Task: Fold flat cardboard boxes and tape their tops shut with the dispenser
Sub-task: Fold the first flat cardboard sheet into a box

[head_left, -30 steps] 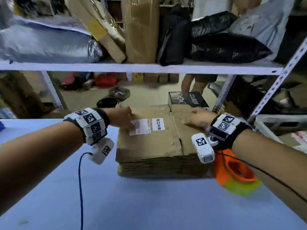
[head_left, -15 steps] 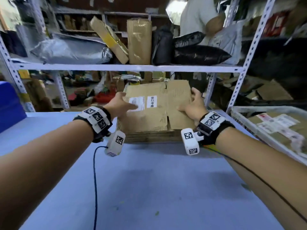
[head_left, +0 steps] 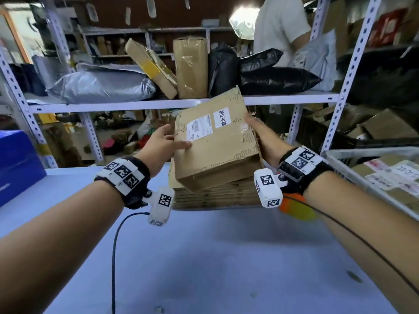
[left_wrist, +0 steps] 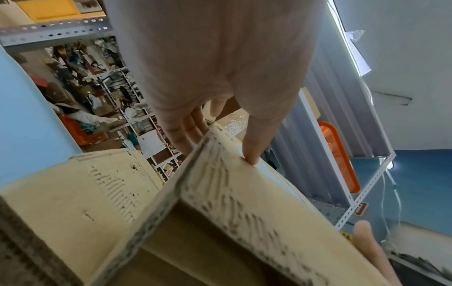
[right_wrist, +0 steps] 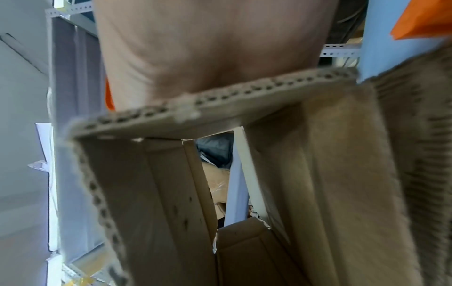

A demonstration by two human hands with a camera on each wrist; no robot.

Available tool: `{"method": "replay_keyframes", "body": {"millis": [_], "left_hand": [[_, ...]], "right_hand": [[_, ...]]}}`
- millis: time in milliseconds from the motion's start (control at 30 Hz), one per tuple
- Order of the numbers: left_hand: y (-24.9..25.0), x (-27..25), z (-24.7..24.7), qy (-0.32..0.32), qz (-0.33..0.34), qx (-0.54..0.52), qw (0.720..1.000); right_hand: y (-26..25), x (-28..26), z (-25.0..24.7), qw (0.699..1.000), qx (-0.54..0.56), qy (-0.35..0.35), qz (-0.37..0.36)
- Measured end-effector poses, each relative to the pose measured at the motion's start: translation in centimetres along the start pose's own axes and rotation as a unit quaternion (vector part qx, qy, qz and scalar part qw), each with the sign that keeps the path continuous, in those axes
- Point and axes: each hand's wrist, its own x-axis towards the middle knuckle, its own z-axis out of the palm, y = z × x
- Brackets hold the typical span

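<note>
Gripping 1 cardboard box point(head_left: 215, 141) at opposite edges, left hand point(head_left: 162, 143) and right hand point(head_left: 260, 137) held it tilted above the stack point(head_left: 215, 198), likely for squaring open.

Bright glare bursts at the head view's upper centre; shelf posts bow at its edges. Both wrist views are soft, motion-blurred, cardboard edges smeared.

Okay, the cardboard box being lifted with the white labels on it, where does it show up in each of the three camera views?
Head: the lifted box is at centre, tilted, above the stack of flat boxes, between the left hand and right hand.
Left wrist: lower middle and right, thumb on its face.
Right wrist: centre and lower frame, seen end-on and open.
Shared landmark: the white perforated shelf frame.
</note>
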Motion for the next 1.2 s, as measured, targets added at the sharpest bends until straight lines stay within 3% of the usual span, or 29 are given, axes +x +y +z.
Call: {"method": "replay_keyframes", "body": {"millis": [100, 267, 400, 600, 767, 900, 1200], "left_hand": [[-0.3, -0.5, -0.1, -0.034, 0.021, -0.015, 0.999], [-1.1, 0.0, -0.3, -0.108, 0.008, -0.031, 0.994], [-1.3, 1.4, 0.0, -0.153, 0.027, -0.019, 0.988], [-0.7, 1.0, 1.0, -0.203, 0.073, -0.013, 0.976], [-0.2, -1.9, 0.5, -0.229, 0.095, 0.037, 0.968], [-1.0, -4.0, 0.3, -0.257, 0.1, 0.126, 0.953], [-3.8, -5.0, -1.2, -0.23, 0.103, 0.161, 0.954]], "right_hand": [[-0.2, -0.7, -0.9, 1.0, -0.015, 0.006, -0.021], [0.8, -1.2, -2.3, 0.993, 0.107, -0.02, -0.04], [3.0, -0.9, -4.0, 0.987, 0.14, -0.049, -0.053], [5.3, -2.3, -5.8, 0.996, 0.001, -0.051, -0.075], [3.5, -5.2, -6.2, 0.991, -0.065, -0.083, -0.083], [2.1, -6.9, -5.2, 0.983, -0.101, -0.077, -0.131], [2.7, -7.5, -2.5, 0.966, -0.173, -0.101, -0.164]]}}
